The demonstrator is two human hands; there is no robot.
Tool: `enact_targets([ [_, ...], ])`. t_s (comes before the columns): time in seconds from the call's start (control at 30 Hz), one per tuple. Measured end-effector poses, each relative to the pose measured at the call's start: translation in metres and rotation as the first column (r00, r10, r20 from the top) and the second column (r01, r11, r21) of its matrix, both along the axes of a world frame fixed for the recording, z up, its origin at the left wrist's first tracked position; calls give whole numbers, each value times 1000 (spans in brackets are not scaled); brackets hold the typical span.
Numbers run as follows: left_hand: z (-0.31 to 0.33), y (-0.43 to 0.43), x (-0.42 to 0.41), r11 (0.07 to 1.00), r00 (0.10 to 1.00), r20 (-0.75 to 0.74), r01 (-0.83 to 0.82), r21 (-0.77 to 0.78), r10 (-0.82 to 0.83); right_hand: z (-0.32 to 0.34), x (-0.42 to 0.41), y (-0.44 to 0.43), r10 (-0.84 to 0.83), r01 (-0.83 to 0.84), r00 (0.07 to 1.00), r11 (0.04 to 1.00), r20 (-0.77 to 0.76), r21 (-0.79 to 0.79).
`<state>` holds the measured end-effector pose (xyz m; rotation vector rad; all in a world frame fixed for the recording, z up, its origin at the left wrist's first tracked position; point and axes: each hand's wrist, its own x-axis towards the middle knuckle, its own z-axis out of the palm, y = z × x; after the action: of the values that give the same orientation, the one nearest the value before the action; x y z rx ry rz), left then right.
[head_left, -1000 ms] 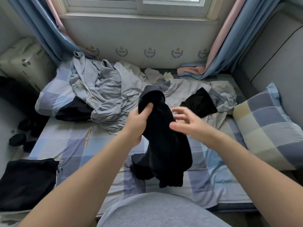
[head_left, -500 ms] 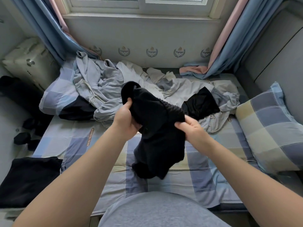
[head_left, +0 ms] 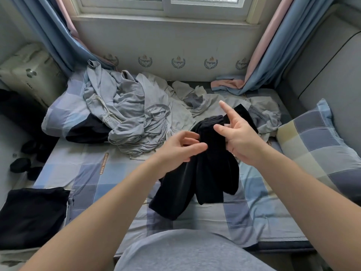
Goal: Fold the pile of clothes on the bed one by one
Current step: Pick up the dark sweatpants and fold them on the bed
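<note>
Now | left hand point(head_left: 179, 149), right hand point(head_left: 240, 139) — both pinch black garment point(head_left: 213, 173) | grey pile point(head_left: 136, 114) on bed point(head_left: 88, 173)

Bed point(head_left: 121, 184): clothes pile point(head_left: 136, 114), pillow point(head_left: 320, 149), black cloth point(head_left: 33, 216) prob. folded.

A home bedroom: bed point(head_left: 121, 184), pillow point(head_left: 316, 141), curtained window point(head_left: 166, 4)

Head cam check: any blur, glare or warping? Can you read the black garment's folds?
Head view: soft daylight from the window, no glare; black garment reads as a near-flat dark mass, few folds visible; left hand slightly smeared by motion; wide-angle stretch toward the frame edges.
</note>
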<state>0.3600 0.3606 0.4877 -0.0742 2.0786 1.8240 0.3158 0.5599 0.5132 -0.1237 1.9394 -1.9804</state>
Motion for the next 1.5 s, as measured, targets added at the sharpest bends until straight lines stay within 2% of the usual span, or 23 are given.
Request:
enact_targets([
  [0.13,-11,19,-2,998,996,-84,-40,-51,35,11,6,-8,43,-42,999,998,21,-55],
  [0.2,-18,21,-5,993,986,-121,-117,7,117,12,4,-5,52,-50,998,998,41,-36],
  [0.27,-19,14,-8,977,985,-67,-150,155,161,9,2,0,58,-51,996,992,-61,116],
  [0.3,-17,9,-10,958,986,-20,-154,240,164,6,0,4,89,-40,980,963,-177,265],
  [0.37,-8,-1,-13,912,988,57,-157,379,147,-1,-4,9,184,37,917,844,-353,535],
  [0.4,-1,-5,-15,892,988,79,-156,423,136,-6,-5,10,217,72,896,789,-387,610],
  [0.53,24,-14,-21,815,987,126,-152,559,97,-25,-8,-4,249,97,894,704,-373,704],
  [0.6,32,-16,-23,805,980,167,-187,563,110,-35,-13,-10,220,145,907,637,-359,757],
  [0.67,36,-18,-25,837,974,169,-216,502,150,-38,-20,-12,175,263,888,566,-425,781],
  [0.7,35,-22,-27,882,977,118,-209,421,175,-34,-24,-12,172,275,883,567,-438,776],
  [0.73,34,-28,-29,946,984,9,-176,272,181,-27,-28,-12,174,243,888,611,-426,754],
  [0.77,34,-35,-30,990,983,-123,-132,50,137,-18,-30,-12,177,184,900,672,-398,717],
  [0.8,34,-43,-33,974,974,-223,-80,-210,32,-10,-32,-13,173,132,916,723,-363,678],
  [0.83,34,-50,-35,894,960,-262,-27,-448,-102,-1,-35,-13,169,108,922,753,-349,649],
  [0.87,34,-54,-37,791,941,-261,12,-611,-216,8,-37,-14,170,106,918,765,-357,635],
  [0.9,32,-56,-39,718,924,-260,24,-696,-282,15,-39,-16,172,107,911,777,-374,620],
  [1.0,29,-62,-52,653,888,-370,-111,-749,-274,38,-50,-26,178,115,879,821,-442,559],
  [1.07,36,-71,-65,617,873,-426,-205,-759,-235,53,-61,-30,261,84,836,809,-482,582],
  [1.13,50,-85,-79,563,856,-462,-269,-782,-233,65,-76,-28,384,58,799,716,-463,696],
  [1.2,68,-102,-92,482,845,-474,-317,-817,-247,79,-92,-25,489,107,752,570,-441,814],
  [1.27,91,-120,-103,421,843,-485,-362,-832,-234,96,-111,-22,547,190,703,473,-455,861],
  [1.4,150,-149,-119,285,863,-482,-428,-858,-155,146,-142,-16,517,367,651,427,-556,827],
  [1.5,199,-173,-125,252,859,-505,-473,-844,-80,192,-154,-15,448,469,639,417,-625,779],
])
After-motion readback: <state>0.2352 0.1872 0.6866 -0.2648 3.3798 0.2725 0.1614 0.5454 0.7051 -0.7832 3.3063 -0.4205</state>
